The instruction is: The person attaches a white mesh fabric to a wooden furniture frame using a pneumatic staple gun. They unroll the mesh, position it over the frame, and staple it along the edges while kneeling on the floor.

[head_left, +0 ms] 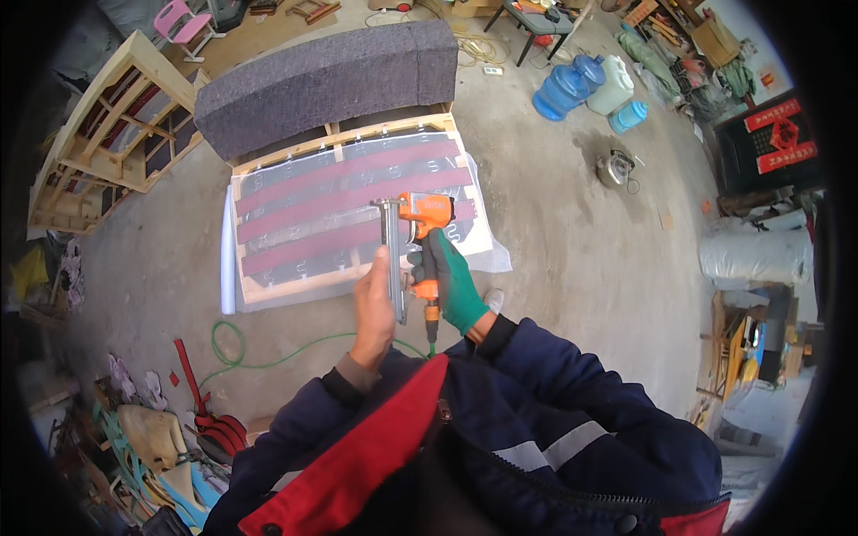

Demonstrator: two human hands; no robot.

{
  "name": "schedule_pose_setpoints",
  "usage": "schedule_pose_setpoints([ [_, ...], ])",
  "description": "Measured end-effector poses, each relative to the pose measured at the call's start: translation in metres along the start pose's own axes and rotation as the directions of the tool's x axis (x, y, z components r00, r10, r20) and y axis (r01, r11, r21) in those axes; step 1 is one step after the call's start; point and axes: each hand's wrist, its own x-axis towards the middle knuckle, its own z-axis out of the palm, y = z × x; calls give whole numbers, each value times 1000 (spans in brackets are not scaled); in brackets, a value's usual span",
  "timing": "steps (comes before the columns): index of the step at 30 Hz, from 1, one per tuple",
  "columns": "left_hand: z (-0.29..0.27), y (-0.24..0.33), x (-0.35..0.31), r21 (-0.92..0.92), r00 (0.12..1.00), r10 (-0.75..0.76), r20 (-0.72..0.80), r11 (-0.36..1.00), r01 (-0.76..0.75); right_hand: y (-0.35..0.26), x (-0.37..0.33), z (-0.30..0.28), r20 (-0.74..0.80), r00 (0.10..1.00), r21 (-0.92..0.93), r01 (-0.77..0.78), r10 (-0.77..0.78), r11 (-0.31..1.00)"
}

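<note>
Surface: floor (590, 268), grey concrete, stained right of the frame (268, 292).

Room, by the frame: second frame (128, 174), left, tilted up; pink chair (183, 25), beyond its far left corner; blue jug (560, 93), white jug (612, 87) and small blue bottle (628, 117), grouped beyond and right; kettle (615, 168), right; plastic-wrapped roll (755, 252), far right; red straps (222, 429), nearer the wearer and left.

Frame: pale wood, four-sided, bearing flat maroon webbing (277, 257), wavy metal springs (453, 234) and dark lining. Translucent sheet (493, 257), creased, spilling past the near right corner. Backrest (331, 80): long block, mottled grey, fibrous, along the frame's far edge.

Gun (429, 210): orange body; slim silver magazine (393, 268), straight-edged; dark grip; green hose (433, 349) at its base. Location: before the frame's near right part in view, height above it unclear. Nose toward the frame's left side; long axis of the magazine running from the frame toward the wearer, roughly parallel to the grip.

Right hand (458, 286): green-and-black knit glove, closed round the grip. Left hand (374, 290): bare, clasping the magazine, fingers partly hidden.
</note>
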Motion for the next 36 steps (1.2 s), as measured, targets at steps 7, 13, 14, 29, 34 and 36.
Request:
schedule_pose_setpoints([
  [7,139,-60,34,111,996,-77,53,991,71,-103,34,-141,26,993,90,-117,115,989],
  [13,116,-90,109,290,987,-154,-48,943,161,-187,103,-229,168,985,334,-84,28,939],
  [14,103,-95,121,257,972,-216,-97,938,234,-200,122,-242,161,987,333,-70,17,940],
  [29,107,20,491,410,964,265,-35,883,-228,-300,349,-360,-160,979,206,-92,127,974],
  [34,169,36,643,693,899,438,-31,657,-296,-291,472,-367,-46,941,291,-308,334,906],
  [36,197,34,706,737,859,497,-120,625,-259,-310,526,-363,85,919,221,-395,386,892],
])
